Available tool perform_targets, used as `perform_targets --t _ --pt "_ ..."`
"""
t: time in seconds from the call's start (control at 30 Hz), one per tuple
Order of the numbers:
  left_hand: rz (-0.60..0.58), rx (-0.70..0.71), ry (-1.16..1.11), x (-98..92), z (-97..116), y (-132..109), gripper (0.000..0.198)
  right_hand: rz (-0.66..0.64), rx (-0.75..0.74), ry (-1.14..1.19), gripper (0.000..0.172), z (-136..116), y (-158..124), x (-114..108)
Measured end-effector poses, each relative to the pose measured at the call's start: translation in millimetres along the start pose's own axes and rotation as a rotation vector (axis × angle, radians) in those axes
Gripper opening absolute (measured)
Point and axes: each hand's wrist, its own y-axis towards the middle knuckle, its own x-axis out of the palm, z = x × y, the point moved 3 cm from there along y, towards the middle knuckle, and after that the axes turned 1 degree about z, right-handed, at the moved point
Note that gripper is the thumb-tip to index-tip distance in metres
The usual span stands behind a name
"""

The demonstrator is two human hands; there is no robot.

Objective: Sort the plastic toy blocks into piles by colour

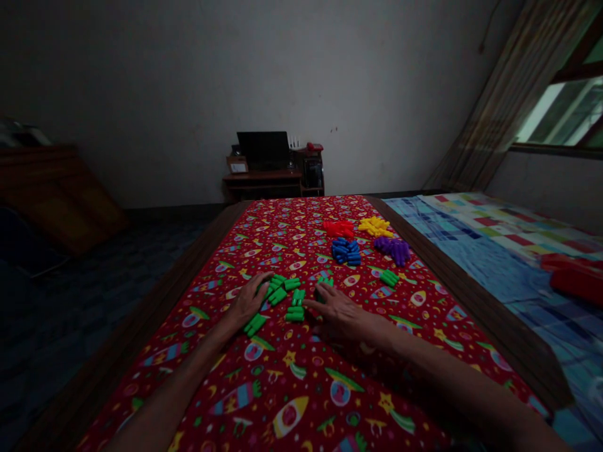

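Observation:
Small green plastic blocks, shaped like joined short tubes, lie in a loose cluster [277, 295] in front of me on a red patterned cloth [282, 427]. My left hand [249, 300] rests at the cluster's left side, fingers apart and touching the nearest blocks. Just right of the cluster, my right hand [336, 311] has its thumb and fingers spread beside another green group [325, 282], which the fingertips partly cover. A separate green block group [389, 278] lies farther right. Whether any block is gripped is hard to see in this dim light.
Beyond my right hand lie piles of red [338, 229], yellow [375, 226], blue [346, 252] and purple [393, 250] pieces. A desk [261, 178] with a monitor [264, 149] stands against the far wall. A bed-like surface with checked cloth [452, 232] adjoins on the right.

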Motion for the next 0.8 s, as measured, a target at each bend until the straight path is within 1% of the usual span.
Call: perform_targets --t 0.07,0.13,0.2,0.3,0.33,0.4,0.53,0.6,0.7,0.8 --pt "0.008 0.001 0.007 -1.1 1 0 0.052 -0.015 0.01 -0.042 0.033 -1 8 10" --pt "0.017 0.01 0.015 -1.8 1 0 0.05 0.02 0.005 -0.033 0.02 7 11 14" --pt "0.018 0.022 0.025 -2.0 1 0 0.048 0.105 -0.01 0.002 0.017 19 11 13" --pt "0.021 0.043 0.035 -2.3 0 0 0.047 0.245 0.004 0.033 0.014 35 6 4" --pt "0.023 0.05 0.037 -2.4 0 0 0.047 0.268 0.017 0.032 0.013 40 4 -1" --pt "0.025 0.061 0.042 -2.7 1 0 0.048 0.273 0.073 0.013 0.014 50 0 -11" --pt "0.029 0.07 0.054 -3.1 1 0 0.049 0.241 0.329 -0.128 0.021 80 -10 -34" --pt "0.027 0.073 0.057 -3.2 1 0 0.048 0.217 0.428 -0.219 0.025 93 -17 -42" --pt "0.027 0.074 0.052 -3.5 0 0 0.047 0.182 0.457 -0.304 0.028 105 -26 -46" --pt "0.033 0.067 0.047 -3.7 -2 -1 0.047 0.176 0.418 -0.316 0.028 109 -33 -49"
